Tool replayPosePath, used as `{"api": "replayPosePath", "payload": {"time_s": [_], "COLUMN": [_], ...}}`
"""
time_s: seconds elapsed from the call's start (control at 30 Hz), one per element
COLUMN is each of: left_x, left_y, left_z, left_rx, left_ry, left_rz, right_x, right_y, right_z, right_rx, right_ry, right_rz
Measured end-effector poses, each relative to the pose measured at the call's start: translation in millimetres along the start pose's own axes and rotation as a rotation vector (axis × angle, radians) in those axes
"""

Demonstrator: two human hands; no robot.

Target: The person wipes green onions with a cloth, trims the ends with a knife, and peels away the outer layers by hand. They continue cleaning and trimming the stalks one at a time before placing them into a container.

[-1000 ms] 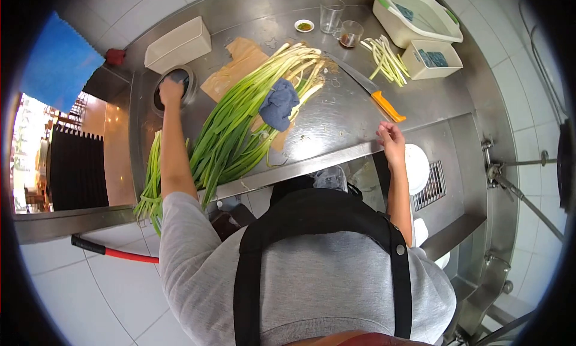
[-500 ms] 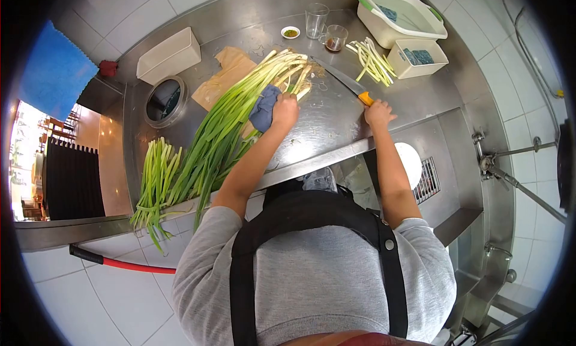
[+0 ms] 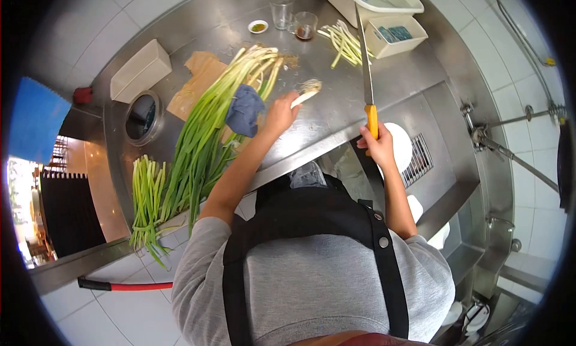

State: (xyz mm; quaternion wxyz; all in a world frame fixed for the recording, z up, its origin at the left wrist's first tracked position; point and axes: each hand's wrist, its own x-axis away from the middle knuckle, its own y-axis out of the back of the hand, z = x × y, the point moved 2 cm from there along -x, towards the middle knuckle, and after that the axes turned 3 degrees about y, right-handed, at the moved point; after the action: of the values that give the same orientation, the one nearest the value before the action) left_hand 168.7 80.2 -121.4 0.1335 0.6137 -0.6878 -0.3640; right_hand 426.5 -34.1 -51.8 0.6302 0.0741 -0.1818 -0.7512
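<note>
Closed round the white end of a green onion (image 3: 306, 96), my left hand (image 3: 282, 113) keeps its roots pointing up and right. My right hand (image 3: 379, 143) grips the yellow handle of a long knife (image 3: 366, 64), whose blade points away from me, over the edge of the small white bin. A large pile of green onions (image 3: 207, 121) lies left of my left hand, with a crumpled blue cloth (image 3: 245, 111) on it. Trimmed white stalks (image 3: 345, 43) lie left of the small bin. A smaller green bunch (image 3: 148, 193) sits at the counter's front left.
Around the steel counter (image 3: 324, 121) are a small sauce dish (image 3: 258, 27), two glasses, brown paper (image 3: 195, 82), a long white container (image 3: 141, 70) and a round opening (image 3: 144, 118). A large white tub (image 3: 384, 1) stands behind the small bin (image 3: 396, 37). The sink (image 3: 444, 136) is at right.
My left hand has left the cloth's edge and now holds an onion's root end. My right hand has drawn back and raised the knife, its blade turned more directly forward. The view has shifted.
</note>
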Motion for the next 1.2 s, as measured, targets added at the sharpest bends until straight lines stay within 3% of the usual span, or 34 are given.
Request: {"api": "replayPosePath", "payload": {"time_s": [0.03, 0.13, 0.2, 0.43, 1.0, 1.2], "left_x": [6, 34, 48, 61, 65, 65], "left_y": [-4, -11, -26, -41, -46, -46], "left_z": [-19, -70, -78, -88, -83, -82], "left_rx": [0.123, 0.099, 0.066, -0.024, 0.03, 0.074], "left_ry": [-0.09, -0.179, -0.203, -0.183, -0.164, -0.164], "left_rz": [0.01, 0.127, 0.181, 0.027, 0.034, 0.046], "right_x": [13, 41, 52, 88, 105, 67], "right_y": [3, 15, 13, -6, 0, -23], "right_z": [-2, -2, -12, -28, -6, -4], "right_rx": [-0.206, -0.014, 0.033, 0.17, 0.497, 0.458], "right_ry": [0.115, 0.151, -0.051, -0.206, -0.209, -0.098], "right_rz": [-0.011, -0.105, -0.06, 0.049, 0.053, 0.023]}}
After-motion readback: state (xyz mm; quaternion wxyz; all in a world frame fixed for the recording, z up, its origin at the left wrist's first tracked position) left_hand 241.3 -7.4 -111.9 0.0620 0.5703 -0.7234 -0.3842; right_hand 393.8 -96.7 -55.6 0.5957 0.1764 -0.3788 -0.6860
